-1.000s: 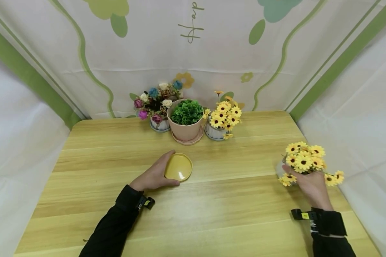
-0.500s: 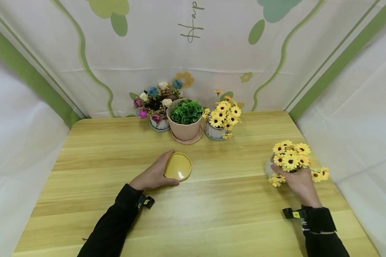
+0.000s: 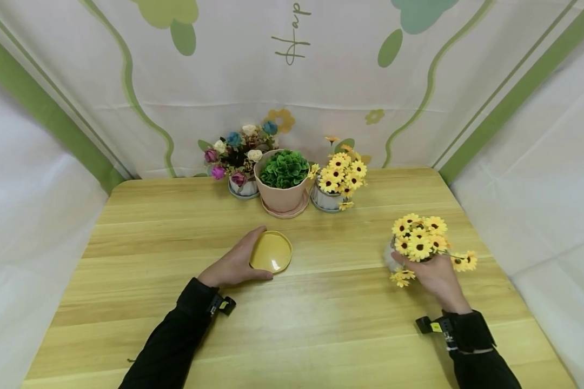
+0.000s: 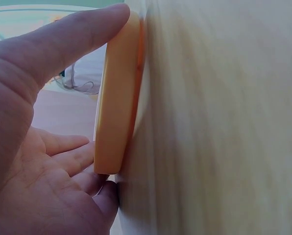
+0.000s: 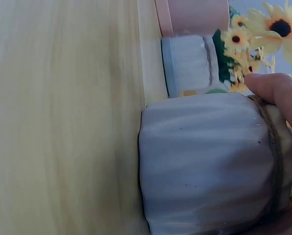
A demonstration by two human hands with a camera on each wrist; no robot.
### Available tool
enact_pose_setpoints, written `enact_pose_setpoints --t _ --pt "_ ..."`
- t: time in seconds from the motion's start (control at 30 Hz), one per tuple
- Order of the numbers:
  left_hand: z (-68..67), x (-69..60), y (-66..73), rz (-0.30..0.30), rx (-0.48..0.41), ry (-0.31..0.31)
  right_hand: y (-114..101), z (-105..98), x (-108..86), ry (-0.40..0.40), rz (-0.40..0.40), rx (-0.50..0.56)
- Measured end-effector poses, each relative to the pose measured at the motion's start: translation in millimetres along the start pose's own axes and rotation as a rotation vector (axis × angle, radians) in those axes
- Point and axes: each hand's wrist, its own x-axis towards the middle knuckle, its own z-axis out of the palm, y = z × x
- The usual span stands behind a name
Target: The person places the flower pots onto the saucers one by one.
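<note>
A shallow yellow saucer (image 3: 271, 252) lies on the table; my left hand (image 3: 236, 262) holds it by the rim, thumb on the near side and fingers round the far side. In the left wrist view its side wall (image 4: 117, 93) shows between thumb and fingers, close against the wood. My right hand (image 3: 438, 278) grips a white ribbed flowerpot (image 5: 205, 161) near its top, where twine circles it. Yellow daisies (image 3: 418, 240) fill this pot and hide much of it from above. Whether its base touches the table I cannot tell.
At the back of the wooden table (image 3: 311, 324) three potted plants stand in a row: mixed roses (image 3: 238, 156), a pink pot (image 3: 282, 199) with green leaves, and a white pot of yellow daisies (image 3: 340, 175). A patterned cloth (image 3: 214, 70) hangs behind; white cloth borders both sides.
My right hand has moved left across the table with the flowerpot, toward the saucer. My left hand and the saucer have stayed in place.
</note>
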Motion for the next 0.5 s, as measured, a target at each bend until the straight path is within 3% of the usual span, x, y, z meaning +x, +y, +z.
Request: enact_pose_setpoints --t 0.3,0.5 --pt "1.2 -0.1 -0.1 -0.005 0.010 0.002 -9 22 1.8 0.001 -0.270 0.079" --pt "2.0 1.1 -0.4 -0.002 0.012 0.004 -20 32 1.9 -0.045 -0.301 0.079"
